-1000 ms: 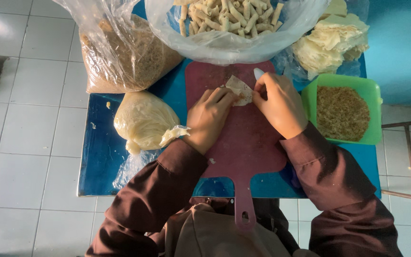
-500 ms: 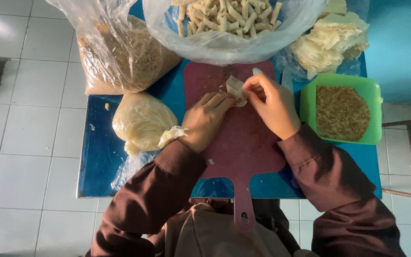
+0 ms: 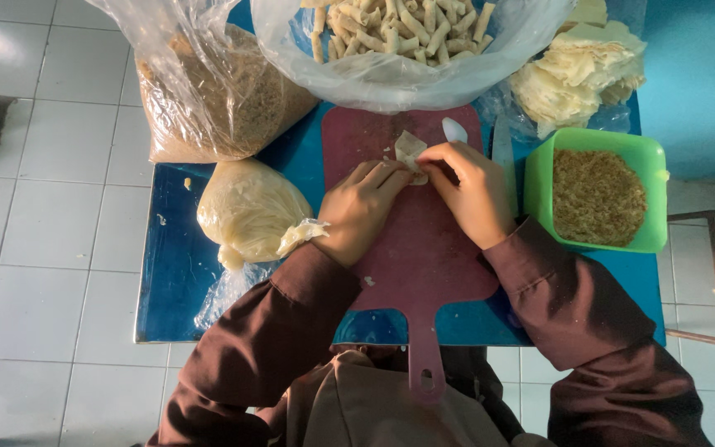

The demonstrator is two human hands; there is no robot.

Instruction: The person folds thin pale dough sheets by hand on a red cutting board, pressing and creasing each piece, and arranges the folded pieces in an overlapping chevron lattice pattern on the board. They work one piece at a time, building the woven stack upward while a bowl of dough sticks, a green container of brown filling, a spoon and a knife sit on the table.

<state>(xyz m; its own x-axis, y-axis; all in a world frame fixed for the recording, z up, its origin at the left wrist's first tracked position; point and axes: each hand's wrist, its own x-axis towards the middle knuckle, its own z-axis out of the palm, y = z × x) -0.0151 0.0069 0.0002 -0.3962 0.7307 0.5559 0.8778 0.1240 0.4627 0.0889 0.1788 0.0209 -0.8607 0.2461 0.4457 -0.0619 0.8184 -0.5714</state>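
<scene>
Two hands are meeting over the cutting board [image 3: 424,248], and I am using that dark red board as my landmark. I am watching the left hand [image 3: 362,211] and the right hand [image 3: 469,190] both pinching a small pale wrapper [image 3: 410,151] near the far end of the board; the fingers of each are curling closed on it, thumbs tucked in, so neither hand is lying open. The wrapper is sitting just above the board's surface, between the fingertips, and I cannot tell whether it is touching the board.

A white spoon [image 3: 454,129] is lying at the board's far right corner. A green tub [image 3: 597,194] of brown crumbly filling is standing just right of the board, and a stack of pale wrappers [image 3: 577,70] is lying beyond the tub. A clear bag of finished rolls [image 3: 399,41] is overhanging the board's far edge. Left of the board, a tied bag of yellowish stuff [image 3: 250,211] is resting on the blue counter [image 3: 167,281], and a bigger bag of brown crumbs [image 3: 217,99] is standing beyond that.
</scene>
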